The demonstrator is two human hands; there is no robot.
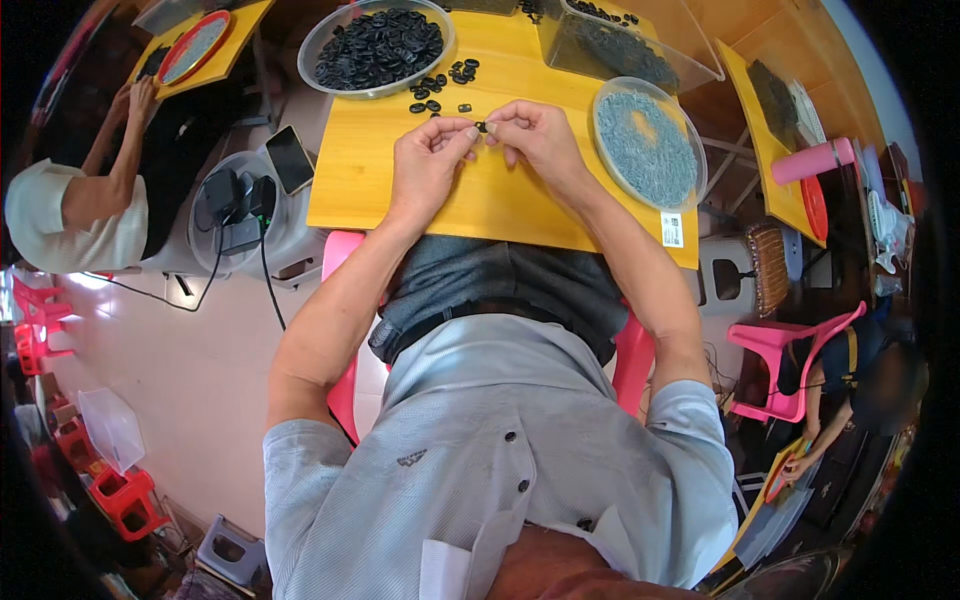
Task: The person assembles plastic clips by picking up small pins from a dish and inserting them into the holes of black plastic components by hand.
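Observation:
Over a yellow wooden table (500, 200), my left hand (428, 160) and my right hand (535, 135) meet fingertip to fingertip. Between them they pinch a small black ring-shaped part (482, 127). A few loose black parts (440, 90) lie on the table just beyond my hands. Behind them stands a clear bowl (376, 45) heaped with black rings. To my right a round clear dish (648, 145) holds a pile of small grey metal pieces.
A clear rectangular tub (620, 45) of dark parts stands at the back right. A phone (290, 158) and chargers (235, 205) lie on a white stool at my left. Another person (90, 200) works at a table far left; a third sits at lower right by pink chairs (780, 360).

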